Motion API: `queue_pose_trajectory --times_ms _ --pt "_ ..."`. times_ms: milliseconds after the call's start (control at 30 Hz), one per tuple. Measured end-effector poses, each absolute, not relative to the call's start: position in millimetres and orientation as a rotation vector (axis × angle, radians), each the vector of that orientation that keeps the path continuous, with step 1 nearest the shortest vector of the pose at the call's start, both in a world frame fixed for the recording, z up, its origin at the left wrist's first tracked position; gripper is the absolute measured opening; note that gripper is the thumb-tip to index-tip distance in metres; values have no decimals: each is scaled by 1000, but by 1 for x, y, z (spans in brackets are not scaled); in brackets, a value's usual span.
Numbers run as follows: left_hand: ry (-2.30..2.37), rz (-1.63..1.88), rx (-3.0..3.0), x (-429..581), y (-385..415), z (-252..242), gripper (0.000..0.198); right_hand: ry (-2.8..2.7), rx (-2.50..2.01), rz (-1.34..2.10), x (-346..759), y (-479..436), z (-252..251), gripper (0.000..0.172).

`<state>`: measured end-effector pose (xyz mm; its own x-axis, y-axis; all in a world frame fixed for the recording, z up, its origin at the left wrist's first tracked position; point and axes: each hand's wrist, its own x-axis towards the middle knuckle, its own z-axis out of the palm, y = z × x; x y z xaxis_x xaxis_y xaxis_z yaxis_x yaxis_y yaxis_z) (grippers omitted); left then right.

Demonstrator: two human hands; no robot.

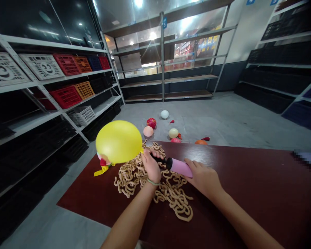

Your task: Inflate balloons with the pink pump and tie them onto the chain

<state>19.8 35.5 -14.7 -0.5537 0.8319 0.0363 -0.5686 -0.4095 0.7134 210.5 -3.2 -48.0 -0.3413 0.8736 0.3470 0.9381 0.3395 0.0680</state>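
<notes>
An inflated yellow balloon (118,141) sits on the nozzle end of a hand pump (180,168) with a pink barrel and black fittings. My left hand (151,166), a green band at its wrist, is closed round the nozzle end by the balloon's neck. Closed on the pink barrel is my right hand (203,178). Beneath both hands, a heap of tan rope (180,207) lies in loose coils on the dark red table (238,193). Partly behind the yellow balloon are several small deflated balloons (101,171), one of them yellow.
Beyond the table's far edge, several balloons lie on the grey floor, among them a white one (165,114) and a pink one (148,131). Shelving with crates (67,96) lines the left; a metal rack (162,76) stands at the back. A blurred object (309,158) sits at the table's right.
</notes>
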Motion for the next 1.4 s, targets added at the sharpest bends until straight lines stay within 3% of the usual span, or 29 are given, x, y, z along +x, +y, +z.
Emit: queue_pose_trajectory --times_ms 433,900,1167,1400 --pt "800 2124 461 -15 49 -1 20 -2287 -1627 -514 264 20 -49 40" --pt "740 1972 636 32 33 -18 32 -2330 -1581 -392 216 2 -51 41" --pt "769 2104 504 -8 45 1 20 -2282 -1640 -476 262 21 -52 39" --pt "819 2102 480 0 42 -3 22 -2358 -1694 -413 229 2 -50 35"
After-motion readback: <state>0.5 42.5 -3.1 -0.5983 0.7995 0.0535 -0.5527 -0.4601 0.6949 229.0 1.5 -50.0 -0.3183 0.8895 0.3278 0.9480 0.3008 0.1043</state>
